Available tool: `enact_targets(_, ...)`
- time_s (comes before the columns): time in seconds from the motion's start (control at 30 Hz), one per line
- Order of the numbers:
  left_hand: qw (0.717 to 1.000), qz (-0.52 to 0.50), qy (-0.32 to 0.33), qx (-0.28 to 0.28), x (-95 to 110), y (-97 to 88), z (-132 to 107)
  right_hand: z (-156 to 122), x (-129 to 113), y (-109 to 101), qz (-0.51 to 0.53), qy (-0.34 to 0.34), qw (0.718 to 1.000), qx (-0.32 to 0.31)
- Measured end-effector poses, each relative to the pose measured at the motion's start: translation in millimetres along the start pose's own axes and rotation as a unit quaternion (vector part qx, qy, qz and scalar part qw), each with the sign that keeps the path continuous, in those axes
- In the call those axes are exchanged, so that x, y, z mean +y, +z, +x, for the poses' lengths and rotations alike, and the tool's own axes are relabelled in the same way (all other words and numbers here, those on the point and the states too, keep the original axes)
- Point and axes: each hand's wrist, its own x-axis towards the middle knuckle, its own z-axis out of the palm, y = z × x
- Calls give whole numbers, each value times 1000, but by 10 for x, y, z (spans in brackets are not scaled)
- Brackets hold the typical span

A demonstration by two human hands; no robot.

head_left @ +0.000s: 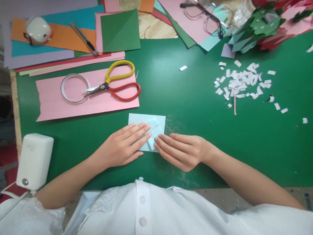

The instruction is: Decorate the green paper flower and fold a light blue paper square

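Note:
A small folded piece of light blue paper (153, 123) lies on a flat pale blue sheet (133, 118) near the front of the green table. My left hand (124, 143) rests flat across the left part of both papers, fingers stretched and a little apart. From the right, my right hand (182, 150) has its fingertips bunched together at the lower right edge of the folded paper; its thumb is hidden under the fingers. Farther back, scissors (102, 86) with one yellow and one red handle lie beside a tape roll (74, 88) on a pink paper strip (52, 106).
Stacked coloured papers (119, 31) and a box cutter (84, 38) are at the back left. Eyeglasses (207, 16) and green and pink paper shapes (265, 27) sit at the back right. White paper scraps (244, 80) scatter below them. A white power bank (35, 160) stands at left.

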Motion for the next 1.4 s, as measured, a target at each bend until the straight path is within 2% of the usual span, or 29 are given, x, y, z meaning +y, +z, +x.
enact_targets(0.2,996,-34,22,-74,-38,-35,-15,11,9,17,43,28,998,29)
enact_targets(0.4,991,-78,38,-102,-89,-66,-41,-34,79,78,125,117,985,35)
enact_targets(0.6,990,-95,42,-99,-129,-67,-48,-12,64,99,188,220,957,25)
enact_targets(0.8,991,-95,49,-86,-154,-79,-28,85,68,126,192,271,943,14)
enact_targets(0.97,992,-97,38,-74,-165,-75,-33,122,94,171,224,333,916,-16)
enact_targets(1.13,993,-89,27,-70,-178,-73,-34,140,91,210,205,358,910,-39)
enact_targets(1.4,994,-76,48,-62,-203,-80,-31,163,80,229,192,368,907,-65)
